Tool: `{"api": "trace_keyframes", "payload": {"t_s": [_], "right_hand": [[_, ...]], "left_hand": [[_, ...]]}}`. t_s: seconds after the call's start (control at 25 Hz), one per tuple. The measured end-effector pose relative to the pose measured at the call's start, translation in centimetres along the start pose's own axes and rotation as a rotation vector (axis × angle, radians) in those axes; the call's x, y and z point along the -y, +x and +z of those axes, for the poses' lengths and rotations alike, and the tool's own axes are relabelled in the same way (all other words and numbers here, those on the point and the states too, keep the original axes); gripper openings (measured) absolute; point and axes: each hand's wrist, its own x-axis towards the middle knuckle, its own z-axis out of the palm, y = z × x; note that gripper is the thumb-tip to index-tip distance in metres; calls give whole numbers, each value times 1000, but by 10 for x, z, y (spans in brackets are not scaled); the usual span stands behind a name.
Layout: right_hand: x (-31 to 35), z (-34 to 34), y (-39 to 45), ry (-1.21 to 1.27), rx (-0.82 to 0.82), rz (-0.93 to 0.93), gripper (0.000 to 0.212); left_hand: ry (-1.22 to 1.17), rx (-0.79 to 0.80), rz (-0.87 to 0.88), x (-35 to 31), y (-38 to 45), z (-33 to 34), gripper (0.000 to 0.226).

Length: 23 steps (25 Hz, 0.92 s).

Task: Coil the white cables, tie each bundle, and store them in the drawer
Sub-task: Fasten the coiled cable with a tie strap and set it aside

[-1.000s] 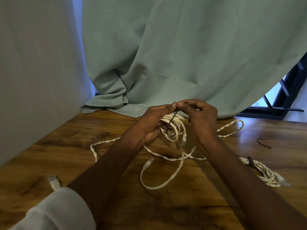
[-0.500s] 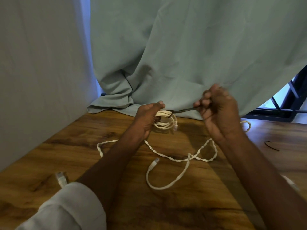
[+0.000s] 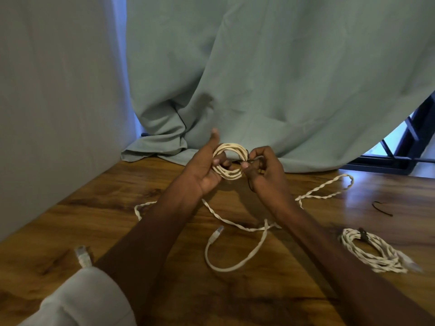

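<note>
The left hand [image 3: 207, 170] held the coil [image 3: 229, 161] upright, fingers curled round its near-left side and thumb raised clear above it. The right hand [image 3: 263, 170] pinched a thin dark tie [image 3: 246, 158] against the coil's right edge, its fingers closed on that strand; a loose end of it hung down by the wrist. Both grips were therefore grasping: left on the coil, right on the tie. The coil was lifted above the surface [image 3: 117, 220], just in front of the curtain [image 3: 259, 78].

The step in hand looked like tying this bundle. The next move probably called for drawing the tie snug round all the turns and twisting or knotting it while the left hand kept the loops from springing apart.

Below the coil a loose cable [image 3: 235, 267] trailed across the surface, its plug [image 3: 217, 232] lying free. To the coil's lower right lay a bundle [image 3: 372, 250] already bound, and to the right a spare tie [image 3: 382, 208]. No drawer was in view, so storing seemed some way off
</note>
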Motion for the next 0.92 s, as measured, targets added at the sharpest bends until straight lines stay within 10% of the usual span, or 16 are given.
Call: {"api": "trace_keyframes", "payload": {"t_s": [0.52,0.72,0.92], "right_hand": [[11,-12,-8,-467,-245,-324,7],[14,-4,-6,-427,-266,-210,13],[16,-12,-1,-188,-243,-10,5]], "left_hand": [[335,113,224,6,-9,6,30],[287,-14,376,12,-8,8,26],[100,235,263,4,-7,4,17]]}}
